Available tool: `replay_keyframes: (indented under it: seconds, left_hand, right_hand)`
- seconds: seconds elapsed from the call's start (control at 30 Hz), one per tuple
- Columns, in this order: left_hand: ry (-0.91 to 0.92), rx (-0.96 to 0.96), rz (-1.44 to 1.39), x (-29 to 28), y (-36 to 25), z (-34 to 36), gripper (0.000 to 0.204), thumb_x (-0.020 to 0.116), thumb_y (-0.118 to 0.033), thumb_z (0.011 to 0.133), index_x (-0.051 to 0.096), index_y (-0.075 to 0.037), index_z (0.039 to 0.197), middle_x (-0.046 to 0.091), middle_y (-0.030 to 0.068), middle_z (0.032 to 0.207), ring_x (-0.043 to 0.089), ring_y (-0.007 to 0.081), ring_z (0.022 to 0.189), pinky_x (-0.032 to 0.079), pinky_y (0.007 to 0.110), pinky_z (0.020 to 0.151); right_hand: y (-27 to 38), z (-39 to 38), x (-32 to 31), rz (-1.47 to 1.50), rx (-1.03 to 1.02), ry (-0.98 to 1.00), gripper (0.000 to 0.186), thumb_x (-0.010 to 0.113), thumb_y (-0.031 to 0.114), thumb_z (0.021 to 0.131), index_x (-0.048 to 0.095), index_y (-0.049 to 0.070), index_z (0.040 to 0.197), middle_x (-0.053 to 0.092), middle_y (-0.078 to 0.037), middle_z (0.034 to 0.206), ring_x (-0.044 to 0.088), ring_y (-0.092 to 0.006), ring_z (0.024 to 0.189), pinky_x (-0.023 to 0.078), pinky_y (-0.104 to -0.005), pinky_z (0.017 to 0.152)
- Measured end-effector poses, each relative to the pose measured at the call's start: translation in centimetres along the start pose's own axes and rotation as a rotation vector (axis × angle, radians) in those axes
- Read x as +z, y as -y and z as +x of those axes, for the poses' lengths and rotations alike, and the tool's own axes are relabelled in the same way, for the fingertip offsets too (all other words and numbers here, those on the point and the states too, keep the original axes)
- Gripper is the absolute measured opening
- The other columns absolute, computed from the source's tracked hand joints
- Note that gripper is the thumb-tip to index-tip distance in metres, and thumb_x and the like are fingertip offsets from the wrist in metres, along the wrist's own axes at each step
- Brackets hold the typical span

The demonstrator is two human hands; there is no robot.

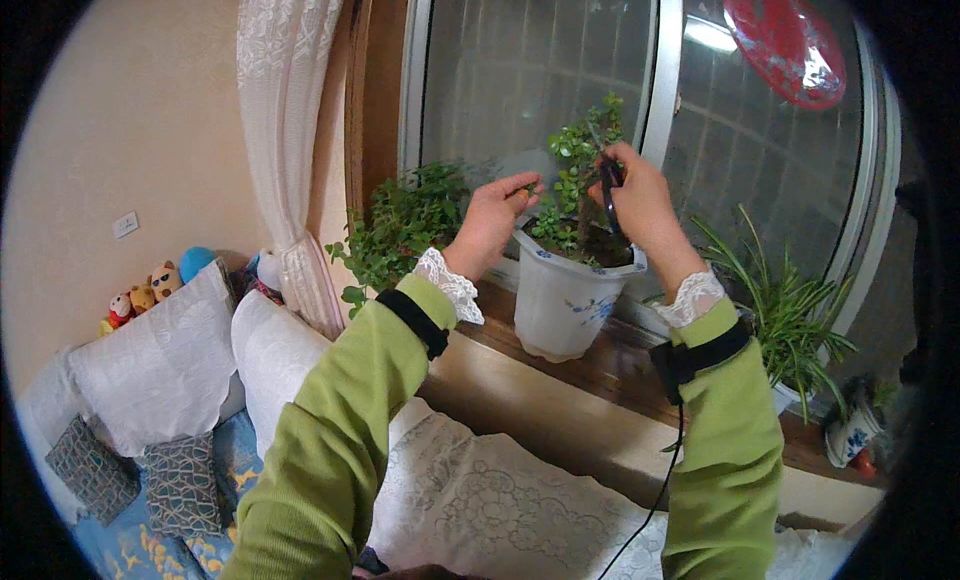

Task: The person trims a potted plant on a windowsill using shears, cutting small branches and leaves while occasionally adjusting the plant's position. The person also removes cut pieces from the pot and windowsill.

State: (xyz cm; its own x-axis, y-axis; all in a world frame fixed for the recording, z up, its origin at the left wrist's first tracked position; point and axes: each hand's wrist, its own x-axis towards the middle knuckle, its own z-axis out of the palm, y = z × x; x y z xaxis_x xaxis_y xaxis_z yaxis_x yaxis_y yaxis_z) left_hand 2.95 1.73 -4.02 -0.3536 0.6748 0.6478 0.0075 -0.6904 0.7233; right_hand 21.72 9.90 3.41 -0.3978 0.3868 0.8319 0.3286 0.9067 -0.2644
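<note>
Head view: trimming seems in hand. The right hand [640, 202] grasps dark scissors [611, 187], blades up against the plant [567, 180] in a white pot [565, 310] on the windowsill [622, 377]; the left hand's [488, 222] grip I cannot tell. Snipping calls for isolating one stem.

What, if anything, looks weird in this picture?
A thin black cord dangles from the black wrist strap on the right sleeve, which looks odd on clothes. The small blue-and-white pot at far right seems to lean, but the lens bends things there, so I can't be sure. I see nothing spilled or broken.
</note>
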Motion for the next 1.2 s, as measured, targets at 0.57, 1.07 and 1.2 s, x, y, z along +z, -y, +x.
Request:
replay_keyframes:
  seconds: [0.57, 1.07, 1.2]
  left_hand:
    - [0.122, -0.01, -0.143, 3.4, 1.0, -0.9, 0.045, 0.055, 0.004, 0.093, 0.048, 0.008, 0.138, 0.062, 0.0144, 0.126, 0.061, 0.0179, 0.112, 0.049, 0.029, 0.098]
    - [0.114, -0.078, 0.118, 3.4, 4.0, 1.8, 0.012, 0.069, -0.004, 0.086, 0.064, 0.005, 0.094, 0.064, 0.0062, 0.08, 0.056, 0.0115, 0.07, 0.046, 0.026, 0.063]
    - [0.16, -0.181, 0.066, 3.1, 3.2, 1.9, 0.011, 0.067, -0.004, 0.087, 0.064, 0.006, 0.092, 0.065, 0.0079, 0.081, 0.057, 0.0114, 0.068, 0.046, 0.025, 0.06]
  right_hand:
    - [-1.3, -2.7, 3.4, 0.567, 0.111, 0.107, 0.034, 0.075, -0.004, 0.078, 0.059, 0.002, 0.108, 0.068, -0.005, 0.09, 0.063, -0.0111, 0.08, 0.051, -0.0274, 0.07]
    - [-3.5, -2.7, 4.8, 0.149, 0.047, 0.077, 0.042, 0.062, -0.007, 0.079, 0.06, 0.004, 0.12, 0.07, -0.021, 0.103, 0.07, -0.0316, 0.095, 0.054, -0.0382, 0.078]
    - [-3.6, -2.9, 5.0, 0.216, 0.06, 0.075, 0.046, 0.06, -0.012, 0.078, 0.059, 0.003, 0.121, 0.069, -0.02, 0.11, 0.07, -0.031, 0.1, 0.055, -0.0362, 0.081]
